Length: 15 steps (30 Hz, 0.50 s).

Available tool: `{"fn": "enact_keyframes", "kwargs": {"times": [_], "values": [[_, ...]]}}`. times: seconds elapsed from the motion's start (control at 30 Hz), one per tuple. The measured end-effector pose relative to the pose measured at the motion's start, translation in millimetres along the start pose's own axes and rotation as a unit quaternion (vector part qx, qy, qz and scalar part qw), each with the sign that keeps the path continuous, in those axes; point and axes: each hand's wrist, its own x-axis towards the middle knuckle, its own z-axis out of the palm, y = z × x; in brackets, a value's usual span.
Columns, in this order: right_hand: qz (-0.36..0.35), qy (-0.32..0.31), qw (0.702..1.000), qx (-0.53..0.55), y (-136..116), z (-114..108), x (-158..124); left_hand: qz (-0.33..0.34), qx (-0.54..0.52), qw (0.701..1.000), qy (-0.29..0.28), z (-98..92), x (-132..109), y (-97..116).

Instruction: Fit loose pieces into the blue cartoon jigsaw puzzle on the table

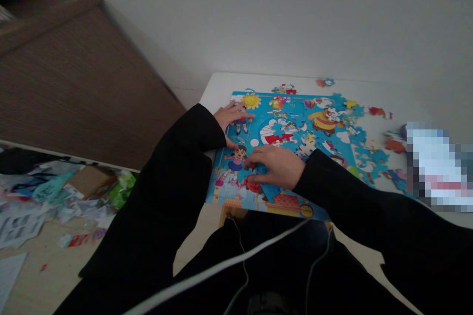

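A blue cartoon jigsaw puzzle (254,130) lies in its flat board on the white table, partly filled with pieces. Across its left edge my left hand (231,119) rests with the fingers spread, near a small standing figure. My right hand (279,165) is over the lower middle of the board, palm down. Its bent fingers and thumb are apart, the fingertips on or close to the pieces beside the girl in the blue skirt (236,165). Whatever lies under the right palm is hidden. Some loose pieces (306,147) lie on top of the board.
Loose puzzle pieces (373,157) are heaped along the board's right side, with a few behind it. A blurred-out bright object (439,167) stands at the right. A brown cabinet (74,69) is at the left, above scattered bags and papers (81,197). A white cable (221,258) crosses my lap.
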Motion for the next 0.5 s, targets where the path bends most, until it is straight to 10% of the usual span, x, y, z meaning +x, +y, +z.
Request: {"fn": "enact_keyframes", "kwargs": {"times": [0.5], "values": [[-0.069, 0.001, 0.998, -0.011, 6.2, -0.5, -1.9, 0.001, 0.012, 1.000, 0.016, -0.2, -3.5, 8.9]]}}
